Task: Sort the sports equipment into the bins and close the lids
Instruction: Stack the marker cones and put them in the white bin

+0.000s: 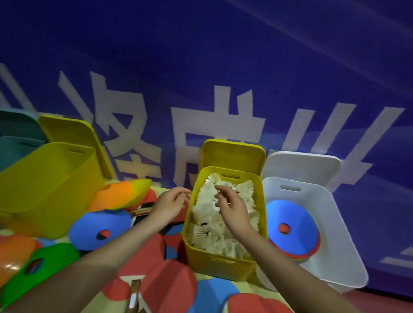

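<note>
My forearms fill the near edge, above flat red discs (168,288) scattered on the table (205,279). My right hand (233,209) hovers over the small yellow bin (218,261), fingers loosely curled, holding nothing I can make out. My left hand (171,203) hangs just beside its rim, relaxed and empty. The shuttlecocks (217,217) heaped inside look featherlight and easily crushed, so I'd pinch them by the cork ends. The discs seem soft and light; I'd take an edge. The lid (232,153) stands upright behind.
</note>
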### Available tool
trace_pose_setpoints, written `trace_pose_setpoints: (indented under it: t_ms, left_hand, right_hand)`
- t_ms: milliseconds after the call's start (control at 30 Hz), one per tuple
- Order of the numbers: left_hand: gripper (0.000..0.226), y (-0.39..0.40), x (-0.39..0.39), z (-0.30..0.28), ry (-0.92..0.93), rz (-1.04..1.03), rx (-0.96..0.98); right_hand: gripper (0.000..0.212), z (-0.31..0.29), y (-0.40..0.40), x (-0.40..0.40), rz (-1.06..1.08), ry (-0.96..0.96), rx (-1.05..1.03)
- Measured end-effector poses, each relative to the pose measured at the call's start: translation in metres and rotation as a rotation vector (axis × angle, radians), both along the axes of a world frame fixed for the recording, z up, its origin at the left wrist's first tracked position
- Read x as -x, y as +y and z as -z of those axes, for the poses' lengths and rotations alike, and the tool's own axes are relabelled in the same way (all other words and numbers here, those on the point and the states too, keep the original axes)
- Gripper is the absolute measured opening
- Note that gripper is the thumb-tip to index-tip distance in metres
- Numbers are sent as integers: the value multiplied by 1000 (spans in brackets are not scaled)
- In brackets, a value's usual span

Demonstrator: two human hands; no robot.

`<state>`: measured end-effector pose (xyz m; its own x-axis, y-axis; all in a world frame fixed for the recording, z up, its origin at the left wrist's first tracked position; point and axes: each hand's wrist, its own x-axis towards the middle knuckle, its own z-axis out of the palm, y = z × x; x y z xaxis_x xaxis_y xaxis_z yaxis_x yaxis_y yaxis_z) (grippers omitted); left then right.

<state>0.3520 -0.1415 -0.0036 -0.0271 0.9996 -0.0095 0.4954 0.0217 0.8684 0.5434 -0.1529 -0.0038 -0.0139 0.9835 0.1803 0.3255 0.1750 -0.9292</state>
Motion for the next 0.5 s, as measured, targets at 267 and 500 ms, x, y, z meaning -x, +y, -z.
trace_pose_setpoints:
  t_ms: [267,500]
  left_hand:
    - [27,-27,168,47,138,-303,99]
    - [44,-45,269,105,152,-467,298]
  right_hand:
    - [35,43,-7,131,-152,-172,95]
    - [32,98,-14,189,-136,-278,316]
